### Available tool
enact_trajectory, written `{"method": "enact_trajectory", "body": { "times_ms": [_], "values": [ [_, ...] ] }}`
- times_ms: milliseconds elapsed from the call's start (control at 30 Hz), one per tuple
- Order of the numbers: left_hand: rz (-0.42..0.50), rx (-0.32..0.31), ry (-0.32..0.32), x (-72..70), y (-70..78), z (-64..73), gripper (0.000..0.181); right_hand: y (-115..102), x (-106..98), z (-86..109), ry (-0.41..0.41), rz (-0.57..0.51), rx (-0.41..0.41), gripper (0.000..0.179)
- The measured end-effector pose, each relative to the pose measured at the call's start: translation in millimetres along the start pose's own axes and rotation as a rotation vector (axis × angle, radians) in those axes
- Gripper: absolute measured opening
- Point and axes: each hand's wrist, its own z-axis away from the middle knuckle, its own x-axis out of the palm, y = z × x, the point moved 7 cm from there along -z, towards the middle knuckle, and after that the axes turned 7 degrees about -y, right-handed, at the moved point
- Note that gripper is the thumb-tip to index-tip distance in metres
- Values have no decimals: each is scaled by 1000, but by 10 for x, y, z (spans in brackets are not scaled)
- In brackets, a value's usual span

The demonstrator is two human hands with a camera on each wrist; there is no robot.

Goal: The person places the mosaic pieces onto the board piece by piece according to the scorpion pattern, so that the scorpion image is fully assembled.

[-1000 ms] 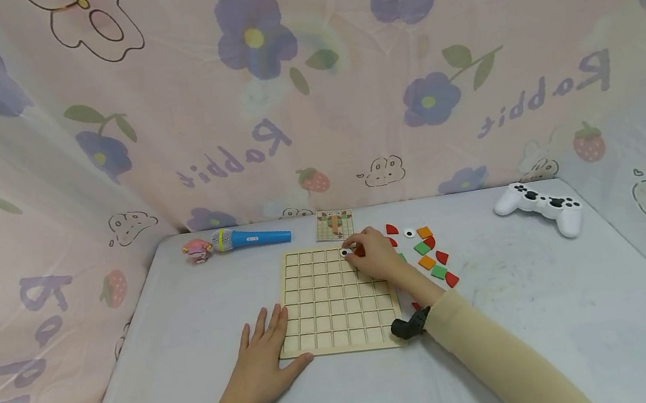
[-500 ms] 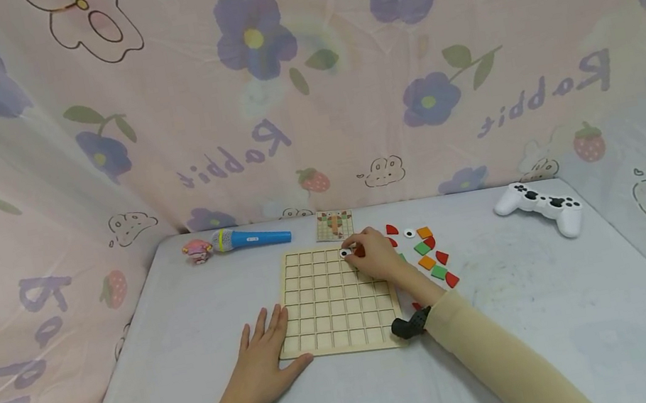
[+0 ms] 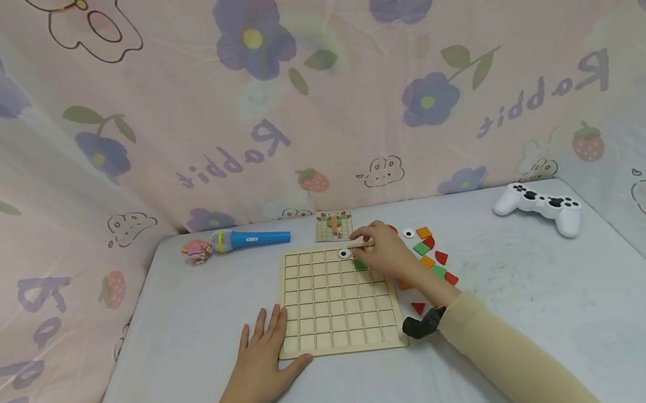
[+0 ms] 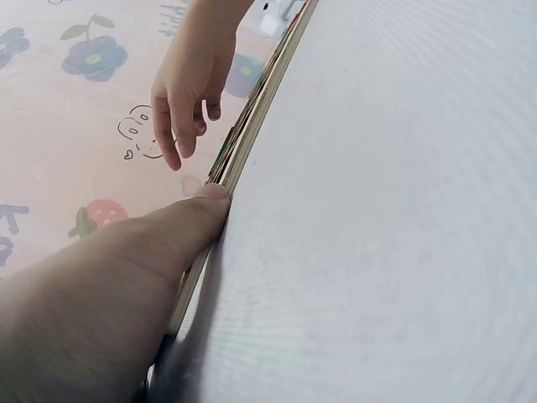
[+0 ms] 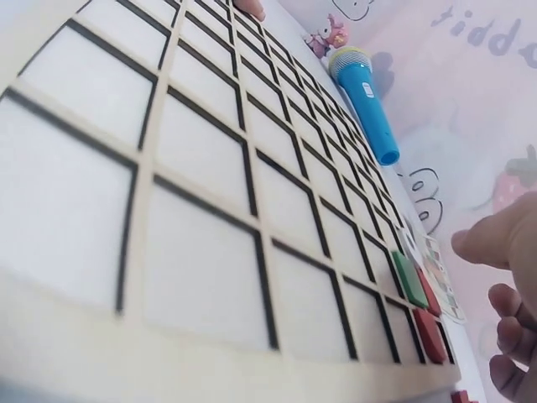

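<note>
The wooden grid board lies on the white table. My left hand rests spread at its left edge, the thumb against the front edge in the left wrist view. My right hand hovers over the far right corner, its fingers apart with nothing between them. A white round piece with a black dot sits in a cell of the far row. Beside it lies a green piece, with a red piece close by in the right wrist view.
Loose red, green and orange pieces are scattered right of the board. Behind it stands a small pattern card. A blue toy microphone and a pink figurine lie back left, a white game controller back right.
My right hand has let go of the white round piece and drawn back to the right and up, uncovering the green piece. My left hand has stayed in place.
</note>
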Motion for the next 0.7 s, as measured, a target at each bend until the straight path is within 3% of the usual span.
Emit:
{"method": "enact_trajectory", "body": {
  "times_ms": [400,700],
  "values": [
    [4,-6,-10,1,2,0,100,369,-456,156,82,48,59,36],
    [9,-6,-8,0,5,1,100,700,-547,132,92,74,157,35]
  ]
}}
